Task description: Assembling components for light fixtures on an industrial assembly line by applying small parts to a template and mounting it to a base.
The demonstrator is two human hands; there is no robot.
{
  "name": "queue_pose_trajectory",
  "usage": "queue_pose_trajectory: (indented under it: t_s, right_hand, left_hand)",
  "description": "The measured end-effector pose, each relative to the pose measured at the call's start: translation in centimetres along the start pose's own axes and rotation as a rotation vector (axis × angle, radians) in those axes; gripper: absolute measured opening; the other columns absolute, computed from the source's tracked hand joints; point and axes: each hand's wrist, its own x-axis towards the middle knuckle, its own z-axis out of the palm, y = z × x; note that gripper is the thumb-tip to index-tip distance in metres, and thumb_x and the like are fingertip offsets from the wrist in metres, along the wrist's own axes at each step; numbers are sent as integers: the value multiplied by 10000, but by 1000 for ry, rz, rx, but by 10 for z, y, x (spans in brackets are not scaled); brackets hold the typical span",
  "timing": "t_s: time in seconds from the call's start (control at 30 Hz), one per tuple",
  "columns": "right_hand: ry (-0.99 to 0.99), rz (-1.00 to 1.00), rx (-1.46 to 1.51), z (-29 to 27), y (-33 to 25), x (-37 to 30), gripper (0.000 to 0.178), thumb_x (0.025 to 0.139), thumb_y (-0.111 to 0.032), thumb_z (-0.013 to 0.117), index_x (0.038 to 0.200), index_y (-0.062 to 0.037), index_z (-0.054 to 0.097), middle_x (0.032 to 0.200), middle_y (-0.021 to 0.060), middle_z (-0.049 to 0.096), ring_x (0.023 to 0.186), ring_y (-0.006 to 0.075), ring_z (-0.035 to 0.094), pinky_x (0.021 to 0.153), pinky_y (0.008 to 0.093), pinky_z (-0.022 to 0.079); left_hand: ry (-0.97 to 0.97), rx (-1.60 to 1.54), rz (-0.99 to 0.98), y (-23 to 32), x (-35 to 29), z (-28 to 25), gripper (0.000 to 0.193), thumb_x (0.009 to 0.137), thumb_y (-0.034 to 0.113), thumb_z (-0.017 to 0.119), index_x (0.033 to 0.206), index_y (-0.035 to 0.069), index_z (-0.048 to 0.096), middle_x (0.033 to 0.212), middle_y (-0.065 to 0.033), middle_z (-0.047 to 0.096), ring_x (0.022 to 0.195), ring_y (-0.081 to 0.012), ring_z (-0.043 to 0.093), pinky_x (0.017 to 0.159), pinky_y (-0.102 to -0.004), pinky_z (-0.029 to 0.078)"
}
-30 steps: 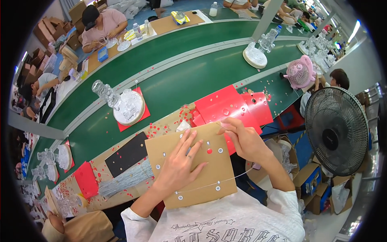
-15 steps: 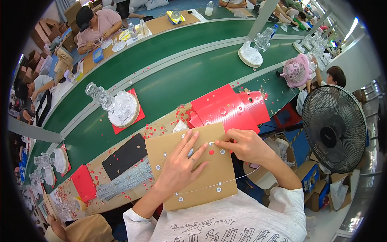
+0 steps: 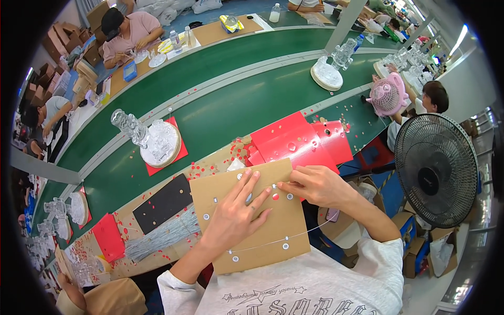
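Observation:
A square brown cardboard panel (image 3: 278, 231) rests against my front, tilted, with small holes and round metal-like eyelets in it. My left hand (image 3: 233, 212) lies flat across its middle, fingers spread, pressing on the surface. Near the panel's upper right, my right hand (image 3: 315, 185) is closed in a pinch beside a small slot and a red round spot (image 3: 275, 197). What its fingertips hold is too small to make out. A thin wire (image 3: 294, 237) crosses the lower part of the panel and curves off to the right below my right hand.
Red plastic sheets (image 3: 294, 139), a black board (image 3: 163, 203) and a bundle of grey wires (image 3: 163, 236) lie around the panel. Clear glass-like pieces on round white bases (image 3: 163, 144) stand on the green conveyor (image 3: 231, 100). A black fan (image 3: 436, 168) is at right; co-workers sit nearby.
My right hand has shifted very slightly left and up, and its elbow has swung outward. My left hand stays in place on the panel.

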Motion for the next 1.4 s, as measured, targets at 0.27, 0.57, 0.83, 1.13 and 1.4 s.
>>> queue_pose_trajectory:
  t_s: [0.27, 0.57, 0.83, 1.13, 1.4]
  right_hand:
    - [44, -6, 49, 2, 14, -6, 391, 720, -39, 693, 1110, -43, 713, 969, 46, 613, 815, 184, 628, 610, 313, 541]
    - [19, -132, 9, 1, 31, -3, 312, 774, -60, 674, 1063, 56, 687, 1027, 100, 602, 1015, 245, 636, 797, 317, 597]
    - [49, -187, -46, 12, 38, -9, 363, 733, -64, 687, 1075, 57, 692, 1001, 98, 620, 980, 248, 656, 788, 324, 597]
    - [80, -73, 67, 4, 42, -20, 350, 689, -4, 699, 1038, 20, 703, 992, 81, 646, 896, 229, 666, 663, 321, 596]
    - [50, -82, -28, 11, 32, -15, 303, 719, -31, 694, 1014, 42, 685, 1033, 100, 650, 975, 251, 680, 709, 321, 600]
  left_hand:
    - [-10, 33, -3, 1, 4, 6, 436, 825, 210, 797, 1241, 107, 718, 1487, -186, 499, 1402, -340, 477, 1045, -437, 509]
    - [-1, 50, -18, 4, 17, 12, 419, 836, 226, 784, 1229, 99, 717, 1464, -196, 519, 1397, -343, 484, 988, -438, 535]
    - [-17, 85, -35, 6, 21, 16, 428, 829, 226, 793, 1233, 106, 715, 1455, -200, 529, 1398, -345, 484, 973, -435, 546]
    - [-6, 6, -77, 7, 22, 17, 447, 830, 223, 800, 1219, 34, 686, 1424, -209, 560, 1396, -344, 486, 1003, -440, 538]
    - [73, -93, -155, 10, 33, 20, 436, 781, 191, 845, 1112, -2, 638, 1353, -176, 624, 1323, -327, 560, 981, -430, 549]
